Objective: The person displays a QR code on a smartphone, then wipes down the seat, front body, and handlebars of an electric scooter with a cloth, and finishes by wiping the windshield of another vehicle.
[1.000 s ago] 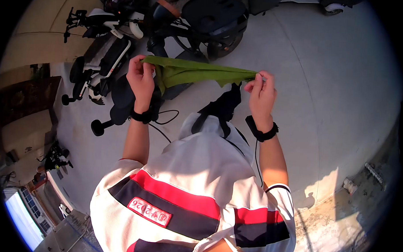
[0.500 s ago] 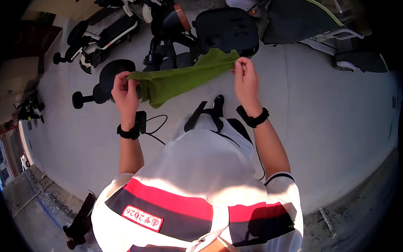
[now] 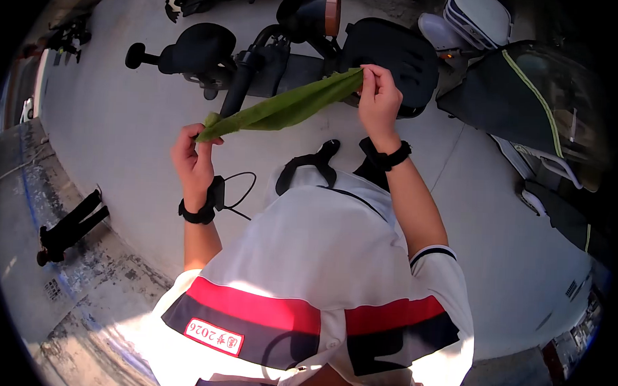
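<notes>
While both hands pinch its ends, green cloth (image 3: 285, 107) hangs stretched in the air in front of the chest, running from lower left up to the right. Left hand (image 3: 193, 158) fingers closed tight on the lower end. Right hand (image 3: 378, 100) fingertips clamped on the upper end. Black wristbands on both wrists. Parked scooter (image 3: 273, 49) just beyond on the concrete floor (image 3: 134, 119).

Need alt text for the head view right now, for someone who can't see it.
Both hands stretch a green cloth taut, left hand lower, right hand higher, above a concrete floor with parked scooters beyond.
</notes>
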